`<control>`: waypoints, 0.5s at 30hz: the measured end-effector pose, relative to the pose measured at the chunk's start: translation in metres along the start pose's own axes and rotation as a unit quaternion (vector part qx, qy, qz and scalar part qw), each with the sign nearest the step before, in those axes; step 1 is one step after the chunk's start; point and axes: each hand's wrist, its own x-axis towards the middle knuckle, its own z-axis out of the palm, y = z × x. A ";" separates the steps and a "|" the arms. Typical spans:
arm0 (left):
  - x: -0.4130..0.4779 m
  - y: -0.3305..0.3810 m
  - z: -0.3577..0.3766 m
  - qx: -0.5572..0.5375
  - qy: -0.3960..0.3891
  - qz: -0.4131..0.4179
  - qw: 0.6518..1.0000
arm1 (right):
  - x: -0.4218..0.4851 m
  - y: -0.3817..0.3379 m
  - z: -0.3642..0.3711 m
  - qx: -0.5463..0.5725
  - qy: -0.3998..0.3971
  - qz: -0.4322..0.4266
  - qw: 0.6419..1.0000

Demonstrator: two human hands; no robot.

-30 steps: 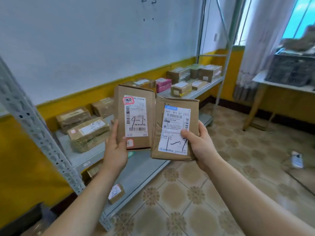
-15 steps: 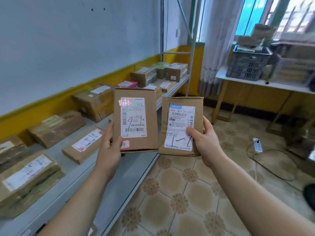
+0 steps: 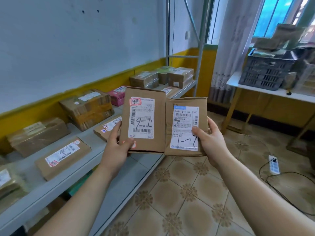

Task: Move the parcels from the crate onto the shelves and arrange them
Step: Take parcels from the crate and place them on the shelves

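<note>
I hold two flat brown cardboard parcels upright side by side in front of me, above the front edge of the grey shelf (image 3: pixel 88 166). My left hand (image 3: pixel 117 147) grips the taller left parcel (image 3: pixel 158 120) at its lower left corner, thumb on the front. My right hand (image 3: pixel 211 142) grips the smaller right parcel (image 3: pixel 170 120) at its lower right, thumb on the white label. Both labels face me. The dark crate (image 3: pixel 267 72) stands on a white table at the far right with parcels piled in it.
Several brown parcels lie along the shelf, among them a labelled flat one (image 3: pixel 63 157), a taped box (image 3: pixel 87 109) and a pink packet (image 3: pixel 117 96). Shelf uprights (image 3: pixel 201 48) rise behind. A white power strip (image 3: pixel 274 164) and black cable lie on the tiled floor.
The view has swung further right along the shelf and moved closer. Both parcels stay in my hands and now sit edge to edge.
</note>
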 end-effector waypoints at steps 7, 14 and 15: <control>0.010 -0.020 0.030 -0.004 0.049 -0.071 0.996 | 0.055 0.012 -0.006 -0.087 -0.095 0.033 0.991; 0.027 -0.068 0.000 -0.006 0.080 -0.154 0.985 | 0.086 0.051 0.038 -0.130 -0.155 0.082 0.976; 0.033 -0.074 -0.003 -0.008 0.078 -0.162 0.984 | 0.091 0.056 0.043 -0.131 -0.158 0.089 0.975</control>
